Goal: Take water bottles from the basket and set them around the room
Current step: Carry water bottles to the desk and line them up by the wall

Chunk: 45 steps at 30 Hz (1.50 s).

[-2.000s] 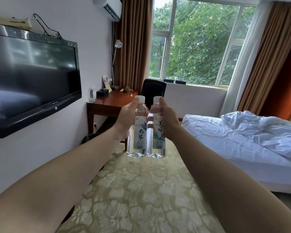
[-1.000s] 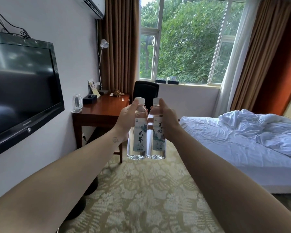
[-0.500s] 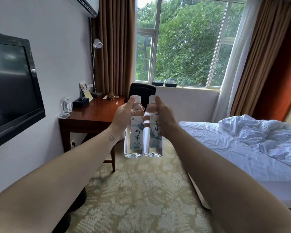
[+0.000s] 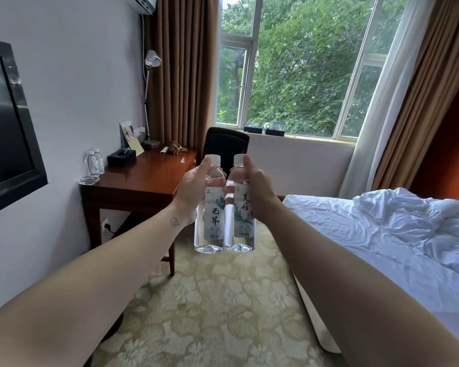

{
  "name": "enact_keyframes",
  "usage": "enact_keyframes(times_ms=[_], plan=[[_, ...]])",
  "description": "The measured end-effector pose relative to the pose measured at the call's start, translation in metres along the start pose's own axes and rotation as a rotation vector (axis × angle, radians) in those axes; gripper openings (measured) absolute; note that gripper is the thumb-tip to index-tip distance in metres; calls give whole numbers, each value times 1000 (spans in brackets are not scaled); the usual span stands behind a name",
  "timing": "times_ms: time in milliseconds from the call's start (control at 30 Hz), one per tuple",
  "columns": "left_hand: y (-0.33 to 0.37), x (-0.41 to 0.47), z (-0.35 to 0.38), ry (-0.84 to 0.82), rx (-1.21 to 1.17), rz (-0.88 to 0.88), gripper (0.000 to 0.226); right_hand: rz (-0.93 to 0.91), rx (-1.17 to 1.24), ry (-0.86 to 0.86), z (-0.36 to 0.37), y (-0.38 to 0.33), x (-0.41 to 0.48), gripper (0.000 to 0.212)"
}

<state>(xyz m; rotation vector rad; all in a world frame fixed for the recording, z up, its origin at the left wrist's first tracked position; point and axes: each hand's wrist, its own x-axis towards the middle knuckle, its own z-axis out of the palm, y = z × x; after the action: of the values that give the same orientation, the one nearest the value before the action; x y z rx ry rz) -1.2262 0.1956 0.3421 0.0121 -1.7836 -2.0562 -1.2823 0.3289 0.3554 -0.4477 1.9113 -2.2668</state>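
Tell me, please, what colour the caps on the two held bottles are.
Both white: left cap, right cap; the head view shows them.

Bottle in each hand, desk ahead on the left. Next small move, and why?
Likely step toward the desk and lower the left bottle onto its bare top. The left hand grips it and the right hand grips the right bottle, both upright in mid-air, so neither is placed yet. The desk is the close hard surface on the left hand's side.
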Motion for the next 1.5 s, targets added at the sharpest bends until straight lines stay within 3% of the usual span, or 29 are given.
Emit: enact_keyframes(times_ms=[900, 1500], plan=[[-24, 242, -136, 3, 35, 19, 42, -35, 2, 24, 132, 45, 242, 55], [-77, 415, -132, 56, -25, -5, 42, -17, -57, -44, 122, 68, 432, 60]])
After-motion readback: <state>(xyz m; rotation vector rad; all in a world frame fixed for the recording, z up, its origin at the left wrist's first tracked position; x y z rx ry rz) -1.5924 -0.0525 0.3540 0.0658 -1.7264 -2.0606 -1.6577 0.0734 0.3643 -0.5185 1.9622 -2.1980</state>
